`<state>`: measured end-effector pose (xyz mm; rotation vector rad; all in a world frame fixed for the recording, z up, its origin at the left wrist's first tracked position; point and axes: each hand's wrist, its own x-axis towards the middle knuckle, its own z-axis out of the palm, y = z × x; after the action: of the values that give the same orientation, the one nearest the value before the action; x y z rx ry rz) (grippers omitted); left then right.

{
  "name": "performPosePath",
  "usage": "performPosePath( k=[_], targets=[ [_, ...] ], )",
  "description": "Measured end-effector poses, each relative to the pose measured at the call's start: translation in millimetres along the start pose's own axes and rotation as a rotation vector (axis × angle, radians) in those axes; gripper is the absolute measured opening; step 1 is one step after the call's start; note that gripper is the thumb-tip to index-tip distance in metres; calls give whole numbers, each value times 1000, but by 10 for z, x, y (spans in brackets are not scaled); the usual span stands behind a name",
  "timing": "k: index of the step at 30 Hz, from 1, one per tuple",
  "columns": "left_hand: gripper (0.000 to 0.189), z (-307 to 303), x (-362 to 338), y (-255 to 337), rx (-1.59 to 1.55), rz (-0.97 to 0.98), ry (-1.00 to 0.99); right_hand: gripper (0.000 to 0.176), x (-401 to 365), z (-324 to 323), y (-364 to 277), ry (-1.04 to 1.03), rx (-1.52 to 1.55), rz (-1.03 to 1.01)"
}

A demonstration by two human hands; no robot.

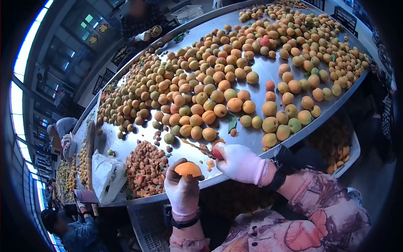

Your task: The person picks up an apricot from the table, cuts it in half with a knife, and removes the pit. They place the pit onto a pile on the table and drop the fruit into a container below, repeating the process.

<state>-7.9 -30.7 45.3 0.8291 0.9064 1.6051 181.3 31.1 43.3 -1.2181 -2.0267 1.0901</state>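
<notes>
My left hand point(183, 187), in a white glove with darkened fingertips, holds an orange apricot piece point(188, 169) near the table's front edge. To its right my right hand point(239, 163), also gloved, is closed round the red handle point(218, 152) of a knife, whose thin stained blade point(194, 145) points left over the metal table point(228, 178). Small orange scraps point(210, 164) lie between the hands. Many whole apricots point(208, 117) cover the table beyond them. A heap of brown pits point(145, 170) sits left of my left hand.
A white plastic bag point(108, 176) lies on the table's left corner. Below the right edge stands a light crate point(355, 147) with orange pieces in it. A person point(140, 21) works across the table; others are at the left.
</notes>
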Motion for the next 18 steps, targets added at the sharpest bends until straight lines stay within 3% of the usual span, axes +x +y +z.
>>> performPosePath(
  k=[4, 6, 7, 9, 11, 13, 16, 17, 18],
  targets=[
    [69, 215, -274, 93, -55, 115, -63, 21, -15, -2, -23, 38, 50, -14],
    [60, 261, -352, 168, 59, 258, -336, 21, 1, -20, -58, 30, 66, -14],
    [56, 298, -263, 260, -25, 257, -628, 21, 15, -23, -63, 25, 53, -12],
    [36, 538, -83, 467, -252, 42, -1106, 20, 24, -14, -70, 19, 28, -11],
    [27, 813, 8, 585, -384, -44, -1369, 20, 27, -4, -74, 17, 24, -2],
    [22, 1030, -38, 586, -500, -55, -1480, 20, 14, -13, -102, 12, 18, 11],
    [14, 1172, -113, 689, -500, 210, -1356, 21, 7, -46, -119, -13, 2, 6],
    [13, 1237, -86, 705, -523, 194, -1381, 21, 8, -23, -92, 1, 5, -11],
    [13, 1307, 58, 655, -539, 327, -1541, 22, 0, -25, -90, 1, 5, -10]
  ],
)
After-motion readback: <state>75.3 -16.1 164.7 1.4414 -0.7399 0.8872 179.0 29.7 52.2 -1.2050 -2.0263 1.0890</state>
